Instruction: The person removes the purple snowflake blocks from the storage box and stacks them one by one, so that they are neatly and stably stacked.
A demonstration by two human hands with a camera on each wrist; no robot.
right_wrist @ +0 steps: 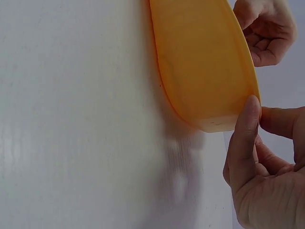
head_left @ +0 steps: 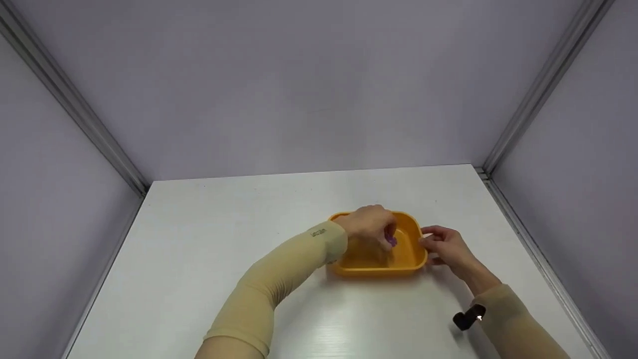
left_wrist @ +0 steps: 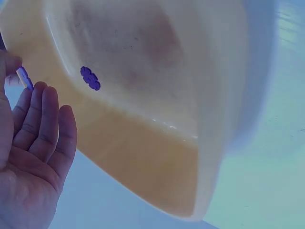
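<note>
Beige-sleeved, the left hand point(head_left: 370, 224) pinches a small purple piece point(head_left: 392, 241) over the shallow orange rectangular tray point(head_left: 411, 254), which sits mid-table point(head_left: 199, 259). Right hand point(head_left: 445, 245) grips the tray's right rim. Only the left wrist view reveals a second, flower-shaped purple piece point(left_wrist: 89, 78) inside.

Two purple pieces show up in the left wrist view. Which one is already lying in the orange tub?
The flower-shaped purple piece, lying loose on the orange tub floor. The other purple piece is pinched in the left hand at the fingers, above the tub.
</note>
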